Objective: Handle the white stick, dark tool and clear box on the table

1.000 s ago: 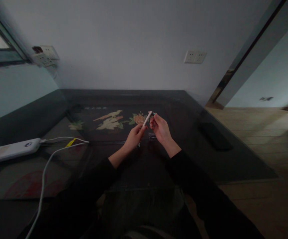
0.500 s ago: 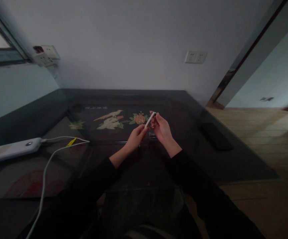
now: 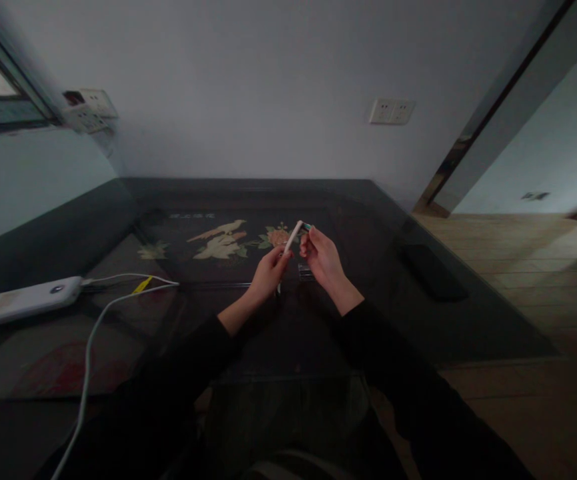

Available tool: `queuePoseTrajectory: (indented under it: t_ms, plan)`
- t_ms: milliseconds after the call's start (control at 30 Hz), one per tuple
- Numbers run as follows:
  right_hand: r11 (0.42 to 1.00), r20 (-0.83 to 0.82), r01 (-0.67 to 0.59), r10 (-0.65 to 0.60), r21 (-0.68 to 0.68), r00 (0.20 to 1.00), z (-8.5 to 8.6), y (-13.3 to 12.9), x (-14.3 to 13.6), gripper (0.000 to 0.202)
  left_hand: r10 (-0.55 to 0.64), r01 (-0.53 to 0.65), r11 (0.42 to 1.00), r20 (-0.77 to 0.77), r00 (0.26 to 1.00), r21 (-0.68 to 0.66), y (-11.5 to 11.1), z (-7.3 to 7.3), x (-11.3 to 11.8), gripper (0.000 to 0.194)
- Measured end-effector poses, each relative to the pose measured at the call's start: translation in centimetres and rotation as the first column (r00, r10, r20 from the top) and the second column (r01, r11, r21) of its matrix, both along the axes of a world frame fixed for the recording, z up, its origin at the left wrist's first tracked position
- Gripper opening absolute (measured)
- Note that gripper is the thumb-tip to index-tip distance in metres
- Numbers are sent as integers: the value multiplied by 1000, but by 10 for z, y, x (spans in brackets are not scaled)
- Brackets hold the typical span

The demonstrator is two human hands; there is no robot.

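Note:
My left hand (image 3: pixel 267 277) is closed around the lower part of a slim white stick-shaped object (image 3: pixel 293 236), which slants up to the right. A small dark-and-green piece (image 3: pixel 306 227) is pinched between the fingertips of my right hand (image 3: pixel 324 261), right at the white object's upper end. Whether the two are joined or only touching, I cannot tell. Below the hands, a small shiny item (image 3: pixel 305 272) lies on the dark glossy table (image 3: pixel 318 333), partly hidden by my right hand.
At the left lies a white power bank (image 3: pixel 28 300) with a white cable (image 3: pixel 88 360) running toward me, a yellow tag (image 3: pixel 143 286) on it. A black flat phone-like object (image 3: pixel 433 272) rests on the right. Behind the table is a wall with sockets (image 3: pixel 392 112).
The white object's upper end has shifted left, away from my right fingertips, and the green piece between them now shows. My left hand has moved slightly left.

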State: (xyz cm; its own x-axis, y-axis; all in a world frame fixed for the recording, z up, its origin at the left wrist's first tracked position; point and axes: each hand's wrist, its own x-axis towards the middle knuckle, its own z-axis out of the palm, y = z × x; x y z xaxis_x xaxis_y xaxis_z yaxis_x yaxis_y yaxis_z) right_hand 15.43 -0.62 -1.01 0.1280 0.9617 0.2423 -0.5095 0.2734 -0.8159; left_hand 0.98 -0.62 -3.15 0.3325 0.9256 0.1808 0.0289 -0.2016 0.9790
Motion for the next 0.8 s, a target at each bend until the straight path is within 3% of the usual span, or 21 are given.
queuePoseTrajectory:
  t_ms: [233,500,800]
  plan:
    - [1000,10,-7,7,17,1000,-2,1,2,37,19,-18,999,-36,999,34,0,-1,-1,19]
    - [998,-21,-9,7,-55,1000,-2,1,3,42,-62,64,996,-39,997,57,-10,6,2,26]
    - [999,-35,-37,36,-37,999,0,1,6,45,-131,133,990,36,991,-48,-11,9,4,28]
